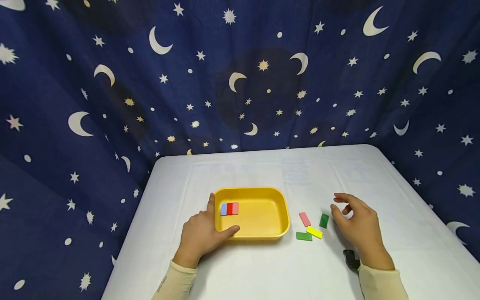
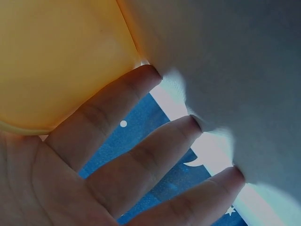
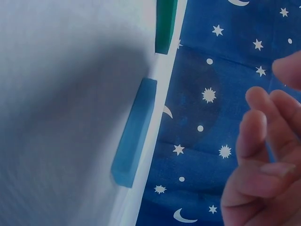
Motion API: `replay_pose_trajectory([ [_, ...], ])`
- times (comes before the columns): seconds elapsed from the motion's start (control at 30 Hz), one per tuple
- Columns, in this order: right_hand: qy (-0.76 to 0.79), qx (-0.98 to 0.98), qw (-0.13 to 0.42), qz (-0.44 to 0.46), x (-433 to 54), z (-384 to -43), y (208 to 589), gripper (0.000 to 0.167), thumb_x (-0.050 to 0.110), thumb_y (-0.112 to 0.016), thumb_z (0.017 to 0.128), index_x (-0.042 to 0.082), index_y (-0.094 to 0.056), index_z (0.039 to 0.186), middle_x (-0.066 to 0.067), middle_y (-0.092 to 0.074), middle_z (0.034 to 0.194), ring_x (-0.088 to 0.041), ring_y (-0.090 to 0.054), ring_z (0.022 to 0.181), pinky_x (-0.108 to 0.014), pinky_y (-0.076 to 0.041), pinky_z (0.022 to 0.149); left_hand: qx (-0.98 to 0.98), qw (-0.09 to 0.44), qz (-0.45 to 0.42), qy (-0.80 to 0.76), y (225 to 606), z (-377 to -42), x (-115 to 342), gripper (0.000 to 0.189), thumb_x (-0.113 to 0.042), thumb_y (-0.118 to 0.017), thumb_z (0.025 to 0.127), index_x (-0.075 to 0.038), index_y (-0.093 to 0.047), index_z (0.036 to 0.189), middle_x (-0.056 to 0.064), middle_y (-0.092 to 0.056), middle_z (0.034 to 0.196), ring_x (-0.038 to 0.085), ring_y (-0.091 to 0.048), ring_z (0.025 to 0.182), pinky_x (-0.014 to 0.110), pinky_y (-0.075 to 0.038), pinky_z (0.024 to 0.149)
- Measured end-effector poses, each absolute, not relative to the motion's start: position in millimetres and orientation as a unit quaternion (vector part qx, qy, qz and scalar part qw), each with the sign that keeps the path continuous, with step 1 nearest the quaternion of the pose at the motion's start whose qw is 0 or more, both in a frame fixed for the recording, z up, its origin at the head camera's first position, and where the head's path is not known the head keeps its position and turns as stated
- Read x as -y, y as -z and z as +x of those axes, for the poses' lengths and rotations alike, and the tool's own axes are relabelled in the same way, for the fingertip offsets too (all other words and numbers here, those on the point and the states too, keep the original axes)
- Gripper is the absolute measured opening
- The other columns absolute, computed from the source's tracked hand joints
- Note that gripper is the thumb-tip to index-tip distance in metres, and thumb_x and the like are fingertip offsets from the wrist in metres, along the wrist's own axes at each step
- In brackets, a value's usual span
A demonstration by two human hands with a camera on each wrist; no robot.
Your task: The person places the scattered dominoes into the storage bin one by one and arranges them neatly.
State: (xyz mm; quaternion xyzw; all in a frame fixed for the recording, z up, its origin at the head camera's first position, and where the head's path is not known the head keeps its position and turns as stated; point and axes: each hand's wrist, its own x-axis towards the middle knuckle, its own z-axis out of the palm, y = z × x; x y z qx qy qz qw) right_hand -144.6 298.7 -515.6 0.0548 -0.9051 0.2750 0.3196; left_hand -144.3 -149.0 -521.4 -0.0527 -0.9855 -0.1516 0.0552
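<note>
A shallow yellow tray [image 1: 260, 218] holds a light blue tile [image 1: 223, 209], a red tile [image 1: 229, 209] and a pink tile [image 1: 235, 208] side by side at its left. My left hand [image 1: 202, 233] rests along the tray's left end, index finger and thumb spread at the rim, the other fingertips [image 2: 190, 123] down on the table. On the right, my right hand [image 1: 361, 229] hovers empty with loosely bent fingers, thumb and index apart. Near it lie a dark green tile [image 1: 324, 221] and a blue tile [image 3: 135, 134], which the hand hides in the head view.
Between the tray and the right hand lie another pink tile [image 1: 305, 219], a yellow tile [image 1: 314, 232] and a green tile [image 1: 304, 236]. A white cloth covers the table [image 1: 255, 166]. Behind it hangs a dark blue curtain [image 1: 210, 83] with moons and stars.
</note>
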Motion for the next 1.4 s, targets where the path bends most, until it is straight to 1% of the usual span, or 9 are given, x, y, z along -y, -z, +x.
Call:
replay_pose_trajectory([
  [0.17, -0.272, 0.908, 0.313, 0.057, -299.7, -143.9, 517.7, 0.040, 0.011, -0.084, 0.085, 0.013, -0.075, 0.124, -0.002, -0.077, 0.105, -0.015, -0.055, 0.074, -0.020, -0.035, 0.056, 0.985, 0.059, -0.058, 0.151, 521.4, -144.5, 149.4, 0.144, -0.108, -0.041, 0.065, -0.008, -0.026, 0.167, 0.003, -0.055, 0.066, 0.021, -0.055, 0.055, 0.037, -0.042, 0.045],
  [0.23, -0.263, 0.918, 0.292, 0.053, -300.7, -143.8, 517.9, 0.042, 0.012, -0.084, 0.085, 0.013, -0.074, 0.126, -0.004, -0.076, 0.107, -0.017, -0.056, 0.075, -0.025, -0.037, 0.058, 0.985, 0.062, -0.060, 0.151, 521.7, -145.3, 149.5, 0.143, -0.108, -0.042, 0.066, -0.008, -0.026, 0.167, 0.003, -0.055, 0.066, 0.021, -0.055, 0.054, 0.037, -0.042, 0.045],
  [0.37, -0.239, 0.944, 0.226, 0.036, -301.7, -142.9, 517.4, 0.044, 0.017, -0.083, 0.088, 0.012, -0.071, 0.129, -0.009, -0.075, 0.112, -0.022, -0.059, 0.080, -0.037, -0.043, 0.063, 0.985, 0.063, -0.061, 0.148, 521.3, -146.4, 149.6, 0.143, -0.107, -0.042, 0.066, -0.008, -0.025, 0.167, 0.003, -0.054, 0.065, 0.021, -0.054, 0.054, 0.037, -0.041, 0.045],
  [0.43, -0.233, 0.951, 0.201, 0.034, -301.7, -142.9, 517.1, 0.045, 0.019, -0.082, 0.088, 0.011, -0.070, 0.131, -0.010, -0.075, 0.113, -0.023, -0.060, 0.081, -0.041, -0.044, 0.065, 0.985, 0.062, -0.059, 0.147, 520.8, -146.5, 149.9, 0.143, -0.107, -0.043, 0.066, -0.008, -0.025, 0.168, 0.002, -0.053, 0.064, 0.020, -0.053, 0.053, 0.038, -0.041, 0.045],
  [0.8, -0.206, 0.971, 0.106, 0.053, -298.9, -145.8, 522.2, 0.050, 0.028, -0.084, 0.089, 0.009, -0.068, 0.132, -0.009, -0.074, 0.115, -0.019, -0.056, 0.076, -0.040, -0.044, 0.066, 0.987, 0.044, -0.053, 0.146, 520.0, -145.8, 151.0, 0.144, -0.108, -0.040, 0.066, -0.009, -0.022, 0.169, 0.001, -0.052, 0.064, 0.019, -0.052, 0.054, 0.037, -0.041, 0.046],
  [1.07, -0.197, 0.976, 0.074, 0.050, -296.2, -144.8, 522.6, 0.051, 0.029, -0.084, 0.088, 0.008, -0.068, 0.132, -0.009, -0.075, 0.112, -0.020, -0.058, 0.077, -0.046, -0.048, 0.069, 0.987, 0.040, -0.054, 0.147, 521.6, -145.9, 150.6, 0.145, -0.108, -0.040, 0.065, -0.009, -0.021, 0.169, 0.001, -0.052, 0.065, 0.019, -0.052, 0.054, 0.037, -0.041, 0.047],
  [1.17, -0.196, 0.976, 0.073, 0.053, -296.0, -145.1, 522.7, 0.051, 0.028, -0.084, 0.087, 0.009, -0.068, 0.132, -0.008, -0.075, 0.111, -0.027, -0.065, 0.086, -0.053, -0.051, 0.075, 0.987, 0.041, -0.054, 0.147, 521.8, -145.8, 150.7, 0.145, -0.108, -0.041, 0.065, -0.009, -0.022, 0.169, 0.002, -0.053, 0.066, 0.019, -0.052, 0.054, 0.037, -0.041, 0.047],
  [1.27, -0.200, 0.975, 0.073, 0.056, -295.5, -144.7, 522.1, 0.051, 0.028, -0.084, 0.087, 0.009, -0.069, 0.132, -0.009, -0.075, 0.111, -0.033, -0.068, 0.098, -0.060, -0.051, 0.080, 0.987, 0.041, -0.054, 0.149, 521.0, -145.5, 150.5, 0.145, -0.108, -0.042, 0.064, -0.009, -0.022, 0.169, 0.003, -0.054, 0.066, 0.020, -0.053, 0.055, 0.037, -0.042, 0.046],
  [1.4, -0.202, 0.976, 0.067, 0.051, -295.5, -144.3, 521.4, 0.052, 0.029, -0.083, 0.086, 0.009, -0.069, 0.132, -0.010, -0.074, 0.113, -0.038, -0.068, 0.106, -0.062, -0.051, 0.084, 0.986, 0.045, -0.057, 0.149, 521.1, -145.8, 150.3, 0.145, -0.108, -0.042, 0.064, -0.009, -0.023, 0.168, 0.005, -0.058, 0.069, 0.021, -0.055, 0.056, 0.038, -0.043, 0.046],
])
